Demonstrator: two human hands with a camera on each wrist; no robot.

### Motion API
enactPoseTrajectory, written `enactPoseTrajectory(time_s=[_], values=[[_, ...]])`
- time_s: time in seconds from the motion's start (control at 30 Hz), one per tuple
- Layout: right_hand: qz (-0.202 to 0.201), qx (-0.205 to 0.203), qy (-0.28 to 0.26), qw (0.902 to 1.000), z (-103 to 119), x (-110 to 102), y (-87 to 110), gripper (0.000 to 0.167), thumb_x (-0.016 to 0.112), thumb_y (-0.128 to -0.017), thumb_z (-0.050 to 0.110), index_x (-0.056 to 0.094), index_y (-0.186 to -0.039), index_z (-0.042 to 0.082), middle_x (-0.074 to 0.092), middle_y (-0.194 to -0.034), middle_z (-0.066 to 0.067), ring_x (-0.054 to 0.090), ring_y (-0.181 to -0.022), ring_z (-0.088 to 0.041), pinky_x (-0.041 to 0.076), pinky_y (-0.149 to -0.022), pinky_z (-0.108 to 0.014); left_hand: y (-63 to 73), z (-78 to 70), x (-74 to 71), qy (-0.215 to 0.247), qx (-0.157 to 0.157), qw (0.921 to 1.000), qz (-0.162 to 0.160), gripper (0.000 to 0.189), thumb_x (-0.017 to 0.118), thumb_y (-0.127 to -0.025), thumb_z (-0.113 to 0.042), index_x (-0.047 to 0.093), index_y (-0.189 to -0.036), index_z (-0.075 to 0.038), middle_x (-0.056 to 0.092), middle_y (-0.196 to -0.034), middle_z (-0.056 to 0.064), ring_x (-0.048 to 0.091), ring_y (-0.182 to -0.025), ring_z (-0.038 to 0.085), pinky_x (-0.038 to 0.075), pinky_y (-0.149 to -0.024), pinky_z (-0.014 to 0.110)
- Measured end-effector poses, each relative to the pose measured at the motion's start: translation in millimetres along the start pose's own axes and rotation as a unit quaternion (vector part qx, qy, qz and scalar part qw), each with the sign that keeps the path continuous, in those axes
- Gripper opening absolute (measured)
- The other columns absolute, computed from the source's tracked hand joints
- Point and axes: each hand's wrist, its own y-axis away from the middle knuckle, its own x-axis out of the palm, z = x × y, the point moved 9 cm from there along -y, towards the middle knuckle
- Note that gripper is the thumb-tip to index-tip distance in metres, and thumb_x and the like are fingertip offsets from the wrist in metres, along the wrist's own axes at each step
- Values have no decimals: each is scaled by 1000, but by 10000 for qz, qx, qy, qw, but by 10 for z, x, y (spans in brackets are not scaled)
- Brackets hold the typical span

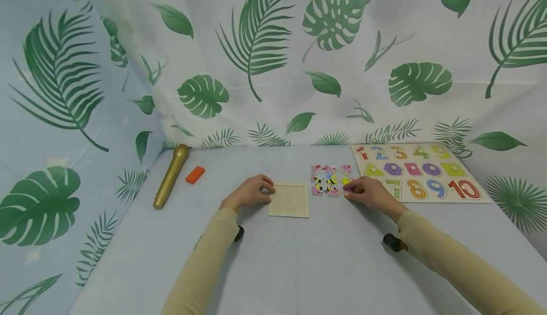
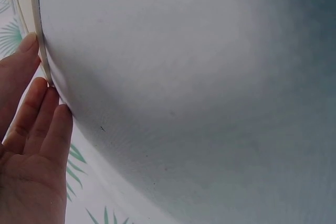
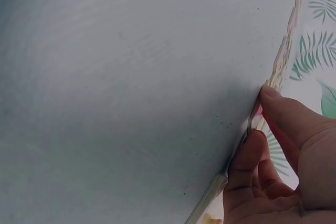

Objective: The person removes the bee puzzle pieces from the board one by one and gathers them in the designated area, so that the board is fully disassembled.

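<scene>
A square wooden tray [image 1: 288, 201] with a raised rim lies flat at the middle of the table. My left hand [image 1: 249, 192] is at its left side, thumb and fingertips touching the edge. In the left wrist view, the fingers [image 2: 58, 129] are nearly straight beside the tray's rim [image 2: 31, 11]. To the right of the tray, several pink, yellow and white jigsaw pieces [image 1: 325, 180] lie close together. My right hand [image 1: 371, 193] pinches a jigsaw piece [image 3: 256, 111] between thumb and forefinger at the group's right edge; the fingers partly hide it.
A wooden number and shape board [image 1: 448, 197] lies at the right, just beyond my right hand. Far left are a gold microphone [image 1: 172, 176] and an orange block [image 1: 195, 175]. Leaf-patterned cloth [image 1: 273, 110] rises behind the table.
</scene>
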Motion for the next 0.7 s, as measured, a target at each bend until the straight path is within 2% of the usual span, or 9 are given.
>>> enactPoseTrajectory(time_s=[0.2, 0.7], values=[[19, 4, -21, 10000, -18, 5, -16, 29, 71, -90, 18, 70, -116, 3, 56, -97, -8, 49, -86, -23, 41, -69, -32, -4, 11, 3, -25, 38, 10000, -24, 26, 76, -85, -10, 73, -110, -6, 58, -127, 7, 51, -123, 27, 42, -105, 41], [9, -63, 38, 10000, -9, 1, -15, 30, 71, -90, 19, 70, -115, 4, 58, -98, -8, 49, -86, -22, 42, -70, -31, 12, 40, -1, 232, -179, 9995, -77, 26, 76, -85, -10, 73, -110, -7, 58, -128, 5, 49, -126, 26, 40, -106, 41]])
